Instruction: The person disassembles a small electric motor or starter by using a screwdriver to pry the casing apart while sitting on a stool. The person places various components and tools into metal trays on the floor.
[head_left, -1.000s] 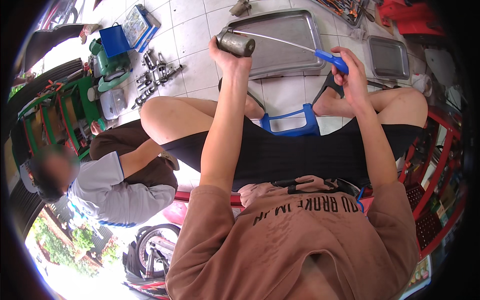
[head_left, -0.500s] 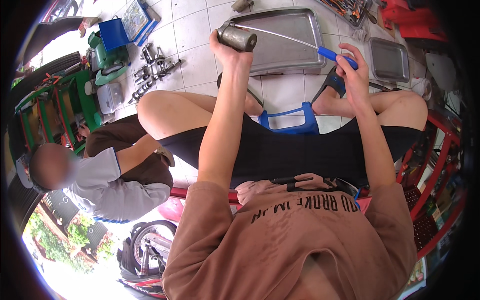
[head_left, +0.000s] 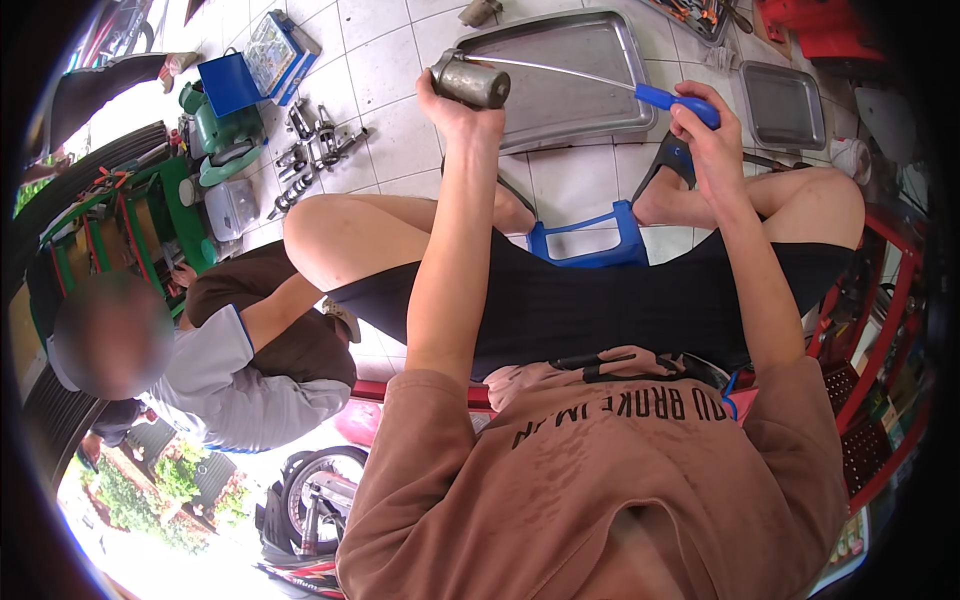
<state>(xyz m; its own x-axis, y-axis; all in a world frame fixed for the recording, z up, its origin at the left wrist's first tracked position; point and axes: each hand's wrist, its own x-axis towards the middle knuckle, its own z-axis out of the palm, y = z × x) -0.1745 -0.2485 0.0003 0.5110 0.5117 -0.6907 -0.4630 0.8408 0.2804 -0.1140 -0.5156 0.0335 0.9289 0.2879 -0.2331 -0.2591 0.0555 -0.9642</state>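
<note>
My left hand [head_left: 462,115] is closed around a grey cylindrical metal motor part [head_left: 474,84], raised in front of me over the near left part of a large metal tray [head_left: 640,60]. My right hand [head_left: 708,135] grips the blue handle of a long-shafted screwdriver [head_left: 655,97], thumb and fingers bent around it. The shaft runs leftward across the tray, and its tip meets the far left end of the motor part. Exactly where the tip sits there is too small to tell.
A smaller metal tray [head_left: 783,108] lies to the right. Disassembled metal parts [head_left: 318,150] and a blue case [head_left: 228,78] are on the tiled floor at left. A blue stool [head_left: 588,240] stands between my legs. Another person [head_left: 255,390] crouches at my left.
The view has shifted slightly. The motor part has moved a little left over the tray. My right fingers have curled closer around the screwdriver handle. The tip stays at the motor part.
</note>
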